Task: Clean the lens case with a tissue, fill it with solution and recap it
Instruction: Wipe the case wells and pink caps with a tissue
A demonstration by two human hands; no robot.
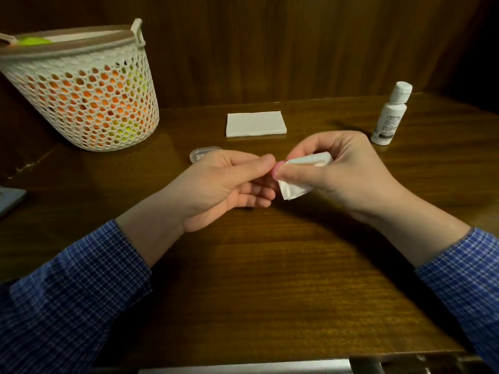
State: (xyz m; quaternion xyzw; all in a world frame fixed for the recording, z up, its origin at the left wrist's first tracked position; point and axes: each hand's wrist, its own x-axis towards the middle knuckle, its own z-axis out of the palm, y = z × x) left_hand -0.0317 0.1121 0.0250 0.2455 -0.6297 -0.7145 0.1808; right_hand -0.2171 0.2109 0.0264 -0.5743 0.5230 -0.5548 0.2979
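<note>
Left fingertips (266,161) pinch a small pink bit, looks like the case (276,170) or its cap, hard to tell since it's mostly hidden. The right hand (332,171) has a folded tissue (297,175) clamped between thumb and fingers, pressed right onto that pink piece. So this is the wiping step, I'd say. A clear lid-like piece (204,154) lies on the table (270,265) just behind the left hand (224,184). Next up probably means dropping the tissue and reaching for the bottle (390,117), standing capped off to the right. Spare tissues (256,124) sit further back.
</note>
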